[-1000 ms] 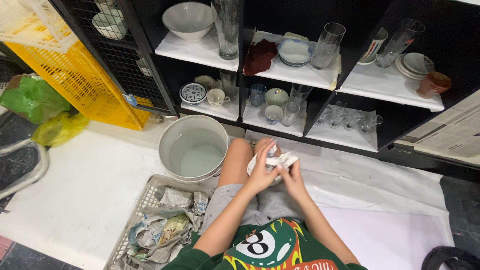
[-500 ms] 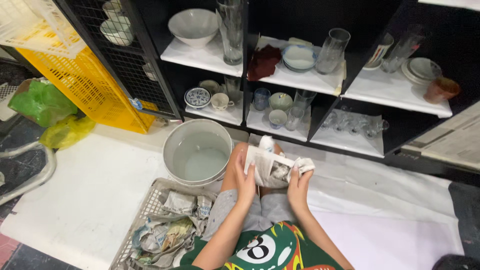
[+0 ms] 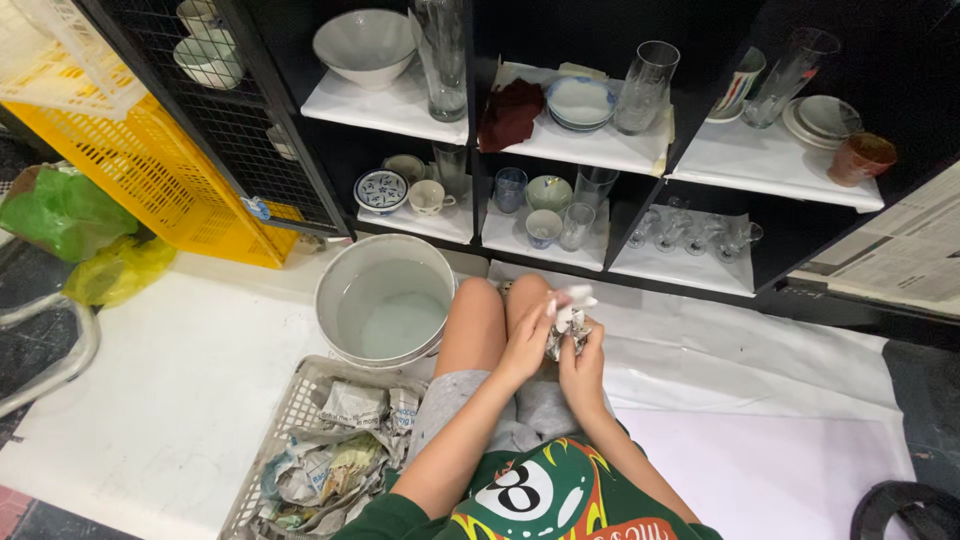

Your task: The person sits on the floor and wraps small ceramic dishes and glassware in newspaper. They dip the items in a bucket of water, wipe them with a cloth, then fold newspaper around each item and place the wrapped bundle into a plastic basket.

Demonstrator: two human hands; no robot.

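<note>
My left hand (image 3: 527, 341) and my right hand (image 3: 581, 362) are together over my knees, both closed on a small crumpled bundle of newspaper (image 3: 569, 322). What lies inside the paper is hidden. A white tip of the bundle (image 3: 578, 296) pokes out above my fingers. I sit on the floor with my knees drawn up toward a black shelf unit (image 3: 480, 130).
A grey bucket (image 3: 332, 290) with pale water stands left of my knees. A plastic basket (image 3: 297, 408) of newspaper-wrapped things sits at my left. The shelves hold bowls (image 3: 362, 42), glasses (image 3: 643, 88), cups and plates. A yellow crate (image 3: 150, 165) stands far left. White paper covers the floor.
Half a second ago the newspaper sheet was spread open between my hands. Now it is scrunched tight into a small bundle, and my hands have closed in together.
</note>
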